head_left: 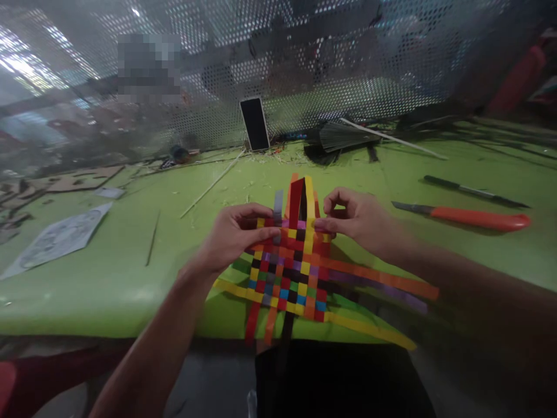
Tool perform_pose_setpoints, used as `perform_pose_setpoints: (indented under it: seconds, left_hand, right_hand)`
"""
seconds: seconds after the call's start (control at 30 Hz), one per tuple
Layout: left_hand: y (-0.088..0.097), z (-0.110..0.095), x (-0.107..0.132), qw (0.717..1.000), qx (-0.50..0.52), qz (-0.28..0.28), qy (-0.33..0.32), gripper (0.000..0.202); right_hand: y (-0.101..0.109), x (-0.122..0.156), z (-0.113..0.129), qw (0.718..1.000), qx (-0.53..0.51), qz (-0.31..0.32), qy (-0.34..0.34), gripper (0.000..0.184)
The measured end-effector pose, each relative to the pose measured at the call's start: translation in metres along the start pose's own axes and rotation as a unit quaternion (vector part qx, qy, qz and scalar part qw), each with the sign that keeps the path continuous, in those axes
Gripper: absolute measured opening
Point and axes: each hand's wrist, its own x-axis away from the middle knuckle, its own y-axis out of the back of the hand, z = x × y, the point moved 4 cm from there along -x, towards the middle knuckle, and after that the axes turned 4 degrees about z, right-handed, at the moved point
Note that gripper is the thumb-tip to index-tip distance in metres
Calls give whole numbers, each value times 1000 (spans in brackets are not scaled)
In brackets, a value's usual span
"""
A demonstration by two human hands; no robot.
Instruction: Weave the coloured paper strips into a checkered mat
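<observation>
A checkered mat woven from coloured paper-like strips (285, 270) lies near the front edge of the green table, its loose strip ends fanning out to the sides and front. My left hand (230, 235) pinches the grey strip (277, 200) at the mat's upper left, thumb on top. At the upper right, my right hand (357, 220) has its thumb on the weave beside the yellow strip (309, 203), with fingertips partly hidden at the edge. Between the hands, red and yellow strips stand folded up from the weave. An orange strip (383, 276) trails right under my right forearm.
An orange-handled knife (478, 217) and a dark slim blade (474, 190) lie at right. A phone (255, 123) leans against the perforated metal screen (209, 110). Dark strip bundles (343, 136) lie at the back, a printed sheet (61, 238) at left.
</observation>
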Motion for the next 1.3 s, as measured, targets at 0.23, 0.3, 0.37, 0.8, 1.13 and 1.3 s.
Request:
perform_pose_setpoints:
  seconds: [0.23, 0.3, 0.37, 0.8, 1.13, 1.3]
  left_hand:
    - [-2, -1, 1, 1000, 3, -28, 0, 35]
    - [-1, -1, 1, 999, 0, -33, 1, 37]
    - [0, 0, 1, 999, -6, -35, 3, 39]
    - [-1, 0, 0, 999, -6, -32, -6, 38]
    - [-3, 2, 1, 999, -32, -41, 7, 43]
    - [-2, 4, 1, 999, -31, -44, 1, 40]
  right_hand:
    - [-1, 1, -8, 997, -14, -9, -69, 47]
    - [3, 1, -7, 998, 23, -9, -62, 44]
    - [8, 1, -4, 997, 56, 2, -53, 40]
    - [5, 4, 7, 999, 40, 3, 1, 17]
    - [1, 7, 5, 998, 48, -33, -1, 34]
    - [1, 7, 3, 996, 54, -67, 15, 33]
